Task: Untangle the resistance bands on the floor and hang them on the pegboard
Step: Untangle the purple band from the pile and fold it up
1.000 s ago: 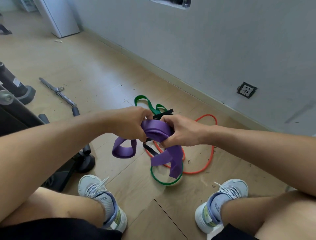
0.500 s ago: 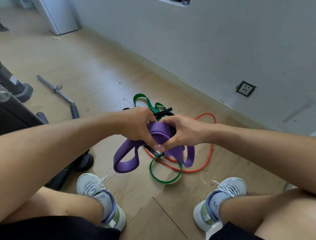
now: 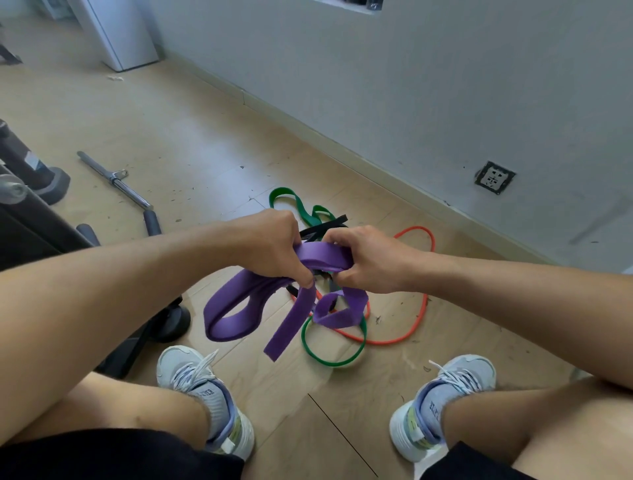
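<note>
Both hands grip a wide purple band (image 3: 236,310) above the floor. My left hand (image 3: 274,246) pinches it on the left and my right hand (image 3: 363,257) holds it on the right, a short stretch of band spanning between them. Purple loops hang below the hands. Under them on the wooden floor lie a green band (image 3: 334,359), a thin orange band (image 3: 423,305) and a black band (image 3: 325,228), still crossed over one another. A small strip at the top edge of the wall (image 3: 346,4) may be the pegboard; I cannot tell.
My two shoes (image 3: 191,380) (image 3: 455,380) stand on either side of the pile. A metal bar (image 3: 116,181) lies on the floor at left, next to black gym equipment (image 3: 30,219). The grey wall with a socket (image 3: 494,177) runs along the right.
My hands have spread the purple band slightly apart between them, and more of it now hangs free: a larger loop at left and a straight end dangling in the middle.
</note>
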### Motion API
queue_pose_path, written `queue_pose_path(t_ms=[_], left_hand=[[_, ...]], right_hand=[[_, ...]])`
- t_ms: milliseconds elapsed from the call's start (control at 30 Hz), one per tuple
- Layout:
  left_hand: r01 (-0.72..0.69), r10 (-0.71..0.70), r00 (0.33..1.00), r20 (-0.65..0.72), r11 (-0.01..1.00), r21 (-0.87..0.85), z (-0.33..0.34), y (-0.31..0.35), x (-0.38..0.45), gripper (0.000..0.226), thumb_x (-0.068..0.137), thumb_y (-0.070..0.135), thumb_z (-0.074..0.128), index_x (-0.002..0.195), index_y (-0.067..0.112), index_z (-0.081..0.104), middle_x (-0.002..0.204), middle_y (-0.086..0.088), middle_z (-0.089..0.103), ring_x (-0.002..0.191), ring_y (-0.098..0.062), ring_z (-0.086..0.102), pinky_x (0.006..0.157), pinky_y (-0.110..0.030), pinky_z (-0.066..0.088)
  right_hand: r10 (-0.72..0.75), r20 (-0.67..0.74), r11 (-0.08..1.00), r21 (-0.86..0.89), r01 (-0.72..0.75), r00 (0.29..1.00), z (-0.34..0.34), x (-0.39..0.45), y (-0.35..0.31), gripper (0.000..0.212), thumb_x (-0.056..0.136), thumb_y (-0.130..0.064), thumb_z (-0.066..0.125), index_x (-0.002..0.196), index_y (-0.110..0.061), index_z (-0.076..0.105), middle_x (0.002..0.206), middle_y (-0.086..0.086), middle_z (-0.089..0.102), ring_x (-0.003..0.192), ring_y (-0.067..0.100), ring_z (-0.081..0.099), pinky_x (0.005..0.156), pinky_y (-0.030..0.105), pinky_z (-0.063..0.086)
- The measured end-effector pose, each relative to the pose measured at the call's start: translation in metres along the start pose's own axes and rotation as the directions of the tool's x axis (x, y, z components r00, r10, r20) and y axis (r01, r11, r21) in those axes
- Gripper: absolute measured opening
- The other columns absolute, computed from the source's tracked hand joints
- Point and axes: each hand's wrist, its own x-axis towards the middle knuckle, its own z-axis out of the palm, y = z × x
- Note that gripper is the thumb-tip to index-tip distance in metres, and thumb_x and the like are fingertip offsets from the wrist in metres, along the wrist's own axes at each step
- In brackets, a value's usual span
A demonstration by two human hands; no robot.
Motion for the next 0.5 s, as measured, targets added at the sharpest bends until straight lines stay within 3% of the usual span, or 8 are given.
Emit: queue_pose_path(t_ms=[133, 233, 333, 500], left_hand=[[-0.006, 0.006, 1.0, 0.022, 1.0, 0.001, -0.0017, -0.0025, -0.0024, 0.04, 0.064, 0.056, 0.079, 0.064, 0.016, 0.075, 0.077, -0.009, 0.073, 0.064, -0.02, 0.061, 0.068, -0.038, 0.058], [-0.014, 0.015, 0.999, 0.035, 0.999, -0.032, -0.0034, -0.003, -0.0039, 0.036, 0.064, 0.055, 0.079, 0.063, 0.019, 0.076, 0.069, -0.004, 0.073, 0.068, -0.021, 0.067, 0.073, -0.041, 0.058], [-0.034, 0.035, 0.999, 0.029, 0.999, -0.038, -0.0034, -0.0019, -0.0035, 0.034, 0.066, 0.055, 0.08, 0.061, 0.021, 0.075, 0.07, -0.004, 0.073, 0.065, -0.018, 0.064, 0.072, -0.039, 0.058], [-0.061, 0.065, 0.996, 0.052, 0.995, -0.081, -0.0068, -0.0019, -0.0085, 0.026, 0.07, 0.045, 0.083, 0.068, 0.02, 0.075, 0.065, 0.004, 0.074, 0.072, -0.017, 0.072, 0.073, -0.033, 0.058]], right_hand=[[0.014, 0.073, 0.998, -0.068, -0.009, 0.997, -0.0005, 0.0009, -0.0038, 0.014, 0.079, -0.021, 0.077, 0.089, -0.023, 0.066, 0.073, -0.006, 0.063, 0.067, 0.013, 0.06, 0.062, 0.026, 0.045], [0.065, 0.172, 0.998, -0.03, -0.061, 0.983, -0.0039, 0.0017, -0.0054, 0.031, 0.071, -0.042, 0.09, 0.08, -0.029, 0.063, 0.067, -0.01, 0.061, 0.058, 0.005, 0.054, 0.056, 0.02, 0.043], [0.075, 0.208, 0.997, -0.049, -0.066, 0.975, -0.0055, 0.0019, -0.0034, 0.044, 0.065, -0.054, 0.093, 0.084, -0.026, 0.065, 0.072, -0.008, 0.064, 0.06, 0.007, 0.054, 0.058, 0.024, 0.044], [0.055, 0.219, 0.998, 0.009, -0.059, 0.974, -0.0056, -0.0016, 0.0014, 0.051, 0.065, -0.042, 0.096, 0.097, -0.023, 0.062, 0.087, 0.001, 0.072, 0.077, 0.022, 0.067, 0.074, 0.041, 0.056]])
